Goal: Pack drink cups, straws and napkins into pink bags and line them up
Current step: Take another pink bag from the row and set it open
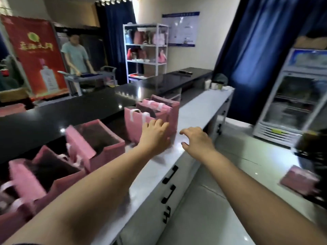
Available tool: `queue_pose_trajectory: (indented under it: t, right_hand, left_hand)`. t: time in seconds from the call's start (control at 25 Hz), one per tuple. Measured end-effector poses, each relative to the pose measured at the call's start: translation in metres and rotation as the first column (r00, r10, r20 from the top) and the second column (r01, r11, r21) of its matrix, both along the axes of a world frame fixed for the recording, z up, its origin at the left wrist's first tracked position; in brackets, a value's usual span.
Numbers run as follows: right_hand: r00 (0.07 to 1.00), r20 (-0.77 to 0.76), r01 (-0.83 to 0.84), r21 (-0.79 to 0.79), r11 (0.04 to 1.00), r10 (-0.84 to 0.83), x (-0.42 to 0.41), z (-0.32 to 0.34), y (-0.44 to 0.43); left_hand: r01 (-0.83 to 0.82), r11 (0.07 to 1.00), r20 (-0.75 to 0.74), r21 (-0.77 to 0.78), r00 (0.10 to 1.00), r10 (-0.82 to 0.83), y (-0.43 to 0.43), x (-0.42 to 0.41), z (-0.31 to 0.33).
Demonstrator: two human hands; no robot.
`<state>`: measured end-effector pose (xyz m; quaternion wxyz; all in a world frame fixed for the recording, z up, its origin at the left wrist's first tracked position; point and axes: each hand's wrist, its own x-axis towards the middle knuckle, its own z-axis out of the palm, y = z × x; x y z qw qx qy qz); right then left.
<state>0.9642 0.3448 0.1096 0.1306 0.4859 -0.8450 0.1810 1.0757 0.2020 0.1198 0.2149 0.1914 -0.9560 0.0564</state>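
Several pink bags with white handles stand in a row on the white counter [198,110]. My left hand [154,137] rests against the near side of the front bag [134,124] in a cluster of three, fingers over its top edge. Two more bags [159,106] stand right behind it. My right hand [196,140] hovers just right of that bag over the counter, fingers loosely curled and holding nothing. More pink bags [95,140] stand open to the left, and the nearest ones [35,175] are blurred. What is inside the bags cannot be made out.
A black raised counter [70,114] runs behind the bags. Cups [212,84] stand at the white counter's far end. A glass-door fridge [293,99] is at right, and a pink bag [299,179] lies low at right. A person [76,53] stands by a cart at back left.
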Motion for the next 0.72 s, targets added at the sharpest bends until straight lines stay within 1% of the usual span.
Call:
queue_pose_trajectory:
  t: [0.12,0.2,0.24,0.32,0.4,0.48,0.6,0.72]
  right_hand:
    - [0.984,0.036,0.176,-0.05,0.983,-0.175,-0.069,-0.002,0.042]
    - [0.967,0.026,0.254,-0.074,0.964,-0.252,-0.111,-0.007,0.057]
    - [0.961,0.017,0.278,-0.057,0.959,-0.277,-0.13,-0.01,0.059]
    - [0.953,0.0,0.303,0.008,0.953,-0.303,-0.164,-0.018,0.056]
    - [0.941,-0.011,0.338,0.039,0.94,-0.338,-0.209,-0.017,0.047]
    - [0.924,-0.015,0.382,0.03,0.924,-0.381,-0.259,-0.003,0.037]
    - [0.9,-0.064,0.43,-0.029,0.902,-0.431,-0.325,0.014,0.02]
    - [0.889,-0.08,0.451,-0.027,0.892,-0.452,-0.365,0.002,0.001]
  left_hand:
    - [0.149,0.988,-0.046,0.051,0.988,-0.147,0.024,-0.09,0.0]
    - [0.204,0.976,-0.043,0.082,0.979,-0.201,0.034,-0.143,-0.006]
    - [0.221,0.971,-0.03,0.088,0.975,-0.22,0.036,-0.167,-0.012]
    - [0.245,0.967,0.015,0.073,0.969,-0.246,0.034,-0.208,-0.024]
    - [0.275,0.961,0.038,0.041,0.96,-0.277,0.023,-0.258,-0.03]
    - [0.296,0.954,0.022,0.035,0.955,-0.297,0.007,-0.314,-0.022]
    - [0.295,0.954,-0.052,0.054,0.955,-0.292,-0.016,-0.392,-0.004]
    - [0.272,0.958,-0.031,0.085,0.962,-0.27,-0.024,-0.439,-0.015]
